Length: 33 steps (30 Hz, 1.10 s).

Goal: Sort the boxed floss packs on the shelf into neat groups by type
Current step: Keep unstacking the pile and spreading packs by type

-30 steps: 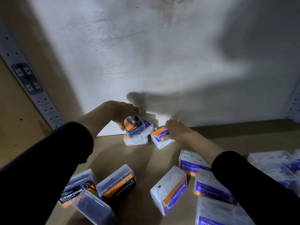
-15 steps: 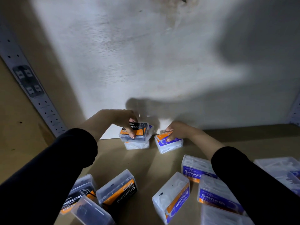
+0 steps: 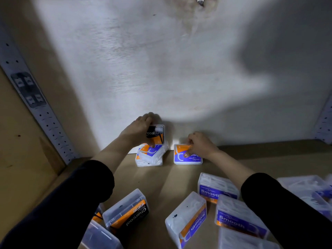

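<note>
My left hand (image 3: 139, 131) grips a black-and-orange Charcoal floss box (image 3: 156, 135) and holds it upright above a small stack of purple-and-orange Smooth boxes (image 3: 150, 156) at the back wall. My right hand (image 3: 199, 143) pinches the far edge of another Smooth box (image 3: 185, 156) lying flat on the shelf just right of that stack. Nearer to me lie loose Charcoal boxes (image 3: 128, 212) at the lower left and several Smooth boxes (image 3: 188, 221) at the lower centre and right.
The brown shelf board (image 3: 172, 178) ends at a pale back wall (image 3: 161, 69). A perforated metal upright (image 3: 36, 97) runs along the left, another (image 3: 325, 123) at the right edge. More clear floss boxes (image 3: 309, 187) lie at the far right.
My left hand has lifted the Charcoal box off the Smooth stack and tipped it upright. My right hand has turned its Smooth box square to the wall.
</note>
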### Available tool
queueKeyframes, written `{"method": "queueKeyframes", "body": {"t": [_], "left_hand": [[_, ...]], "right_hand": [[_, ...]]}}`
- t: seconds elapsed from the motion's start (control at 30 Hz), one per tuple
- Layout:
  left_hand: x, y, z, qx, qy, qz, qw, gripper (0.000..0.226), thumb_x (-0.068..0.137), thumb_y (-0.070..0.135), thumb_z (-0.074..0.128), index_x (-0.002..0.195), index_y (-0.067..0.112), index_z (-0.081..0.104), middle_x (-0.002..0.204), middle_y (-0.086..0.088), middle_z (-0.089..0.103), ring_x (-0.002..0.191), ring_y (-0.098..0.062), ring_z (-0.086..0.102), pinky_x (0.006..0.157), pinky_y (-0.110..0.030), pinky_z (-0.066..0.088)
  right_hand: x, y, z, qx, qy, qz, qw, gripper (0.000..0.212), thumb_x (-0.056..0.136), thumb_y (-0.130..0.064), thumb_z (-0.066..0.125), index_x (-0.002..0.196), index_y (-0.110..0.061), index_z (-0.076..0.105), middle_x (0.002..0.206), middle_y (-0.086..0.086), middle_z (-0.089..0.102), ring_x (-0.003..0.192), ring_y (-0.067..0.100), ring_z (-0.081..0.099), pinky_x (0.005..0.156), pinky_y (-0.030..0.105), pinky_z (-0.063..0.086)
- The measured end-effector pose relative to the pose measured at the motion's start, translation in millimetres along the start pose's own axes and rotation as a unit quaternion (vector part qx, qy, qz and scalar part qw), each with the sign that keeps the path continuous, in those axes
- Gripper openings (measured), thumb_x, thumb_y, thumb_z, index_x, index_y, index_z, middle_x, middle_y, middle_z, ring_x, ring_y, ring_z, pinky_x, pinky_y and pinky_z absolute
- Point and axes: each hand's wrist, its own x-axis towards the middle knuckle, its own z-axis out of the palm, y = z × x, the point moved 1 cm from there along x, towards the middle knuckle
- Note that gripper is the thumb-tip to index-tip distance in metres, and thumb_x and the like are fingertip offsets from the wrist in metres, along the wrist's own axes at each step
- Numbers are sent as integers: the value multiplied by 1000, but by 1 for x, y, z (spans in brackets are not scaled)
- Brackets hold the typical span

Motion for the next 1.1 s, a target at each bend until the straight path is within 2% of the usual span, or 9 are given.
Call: {"method": "queueKeyframes", "body": {"t": [0.1, 0.2, 0.23, 0.33, 0.4, 0.53, 0.67, 0.93, 1.1], "left_hand": [[-11, 10, 6, 55, 47, 1, 997, 80, 62, 15, 83, 129, -5, 44, 134, -18, 46, 117, -34, 48, 94, -38, 41], [-15, 6, 10, 86, 39, 7, 996, 76, 34, 18, 93, 98, -8, 60, 94, -22, 62, 83, -37, 63, 66, -37, 54], [-14, 4, 10, 89, 38, 11, 995, 76, 34, 17, 93, 98, -9, 61, 93, -23, 62, 82, -37, 63, 67, -37, 54], [-15, 4, 2, 57, 23, 23, 998, 71, 68, 13, 80, 128, -4, 46, 127, -19, 47, 117, -33, 46, 97, -36, 39], [-11, 0, -5, 41, -7, 17, 999, 67, 75, 12, 74, 134, 3, 44, 135, -14, 40, 125, -29, 39, 101, -31, 35], [-2, 1, -15, 26, -44, 8, 999, 64, 75, 8, 73, 133, 8, 48, 139, -11, 38, 127, -28, 37, 100, -31, 38], [-3, 5, -17, 47, -57, -10, 997, 54, 75, 10, 73, 124, 5, 53, 130, -12, 49, 120, -28, 44, 91, -33, 42], [-30, 16, -29, 45, -12, -15, 999, 41, 80, 19, 69, 116, 4, 57, 119, -15, 55, 113, -30, 51, 85, -31, 42], [-54, 32, -52, 59, -15, -16, 998, 41, 78, 21, 70, 114, 5, 58, 117, -13, 57, 111, -29, 53, 86, -33, 44]], "right_hand": [[-7, -5, 0, -38, 30, -31, 998, 44, 70, -23, 77, 103, -4, 56, 114, 13, 58, 105, 28, 53, 86, 37, 44], [-13, -7, 0, -47, 31, -56, 997, 38, 73, -21, 74, 103, -6, 55, 115, 11, 57, 108, 26, 51, 87, 34, 42], [-14, -7, -1, -37, 26, -61, 997, 33, 74, -20, 73, 100, -8, 55, 114, 9, 57, 108, 25, 51, 86, 33, 42], [-17, -5, -8, 7, -7, -73, 997, 25, 74, -18, 73, 89, -15, 52, 100, 3, 52, 100, 21, 53, 78, 28, 39], [-17, -4, -14, 36, -22, -70, 997, 30, 74, -19, 75, 98, -10, 60, 101, 4, 51, 98, 18, 52, 78, 22, 35], [-12, -2, -20, 37, -60, -37, 997, 53, 76, -21, 74, 122, -3, 56, 124, 12, 54, 113, 25, 53, 83, 23, 37], [-12, -4, -18, -22, -97, -22, 995, 55, 76, -21, 73, 125, -6, 54, 129, 11, 54, 116, 26, 52, 91, 28, 41], [-29, -13, -39, 1, -4, -19, 1000, 50, 75, -19, 74, 120, -3, 59, 126, 13, 60, 113, 26, 56, 90, 27, 42], [-50, -23, -72, 24, 46, -14, 999, 43, 73, -18, 74, 113, -3, 65, 116, 15, 67, 105, 27, 61, 87, 32, 47]]}}
